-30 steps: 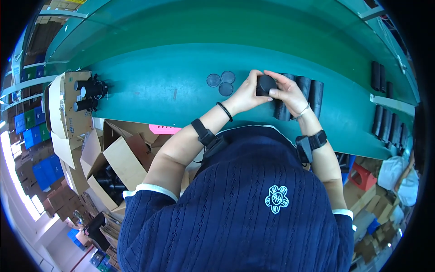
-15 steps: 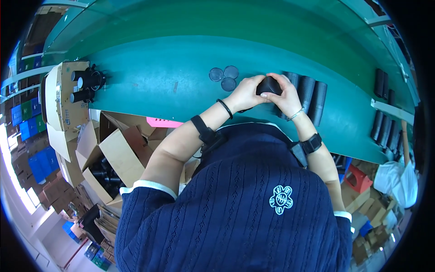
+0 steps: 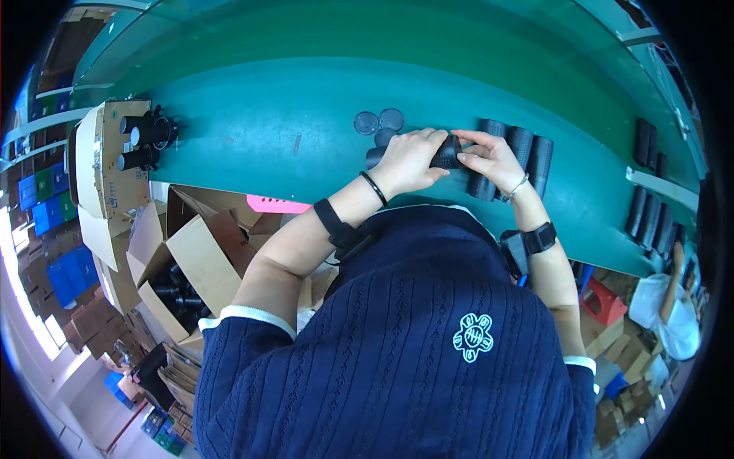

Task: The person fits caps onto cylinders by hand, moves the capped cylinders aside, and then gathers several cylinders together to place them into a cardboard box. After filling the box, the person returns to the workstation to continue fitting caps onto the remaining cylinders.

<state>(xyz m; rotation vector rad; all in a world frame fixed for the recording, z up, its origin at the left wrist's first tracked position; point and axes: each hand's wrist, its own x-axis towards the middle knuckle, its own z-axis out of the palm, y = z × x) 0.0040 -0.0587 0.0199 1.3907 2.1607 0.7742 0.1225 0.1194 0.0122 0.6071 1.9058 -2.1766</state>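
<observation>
My left hand (image 3: 414,159) wraps over a black cylinder with a textured surface (image 3: 446,155), held level across the bench. Its left end sticks out past my wrist. At its right end, my right hand (image 3: 493,162) pinches the rim with thumb and fingertips; whether a separate cap sits there, I cannot tell. Just beyond my left hand lie three flat black discs (image 3: 391,118), one partly hidden by the hand. Three similar black cylinders (image 3: 540,164) lie side by side right of my right hand, the nearest partly covered by it.
Black cylindrical parts (image 3: 139,159) rest on a carton (image 3: 125,164) at the bench's left end. More black cylinders (image 3: 647,218) lie at the right end. Open cardboard boxes (image 3: 202,249) stand below the bench, left of me. Another person's arm (image 3: 673,287) shows at far right.
The black cylinder has turned from end-up to lying level. My left hand now grips its side, and my right hand has shifted right to its end. Another person's arm has appeared at far right.
</observation>
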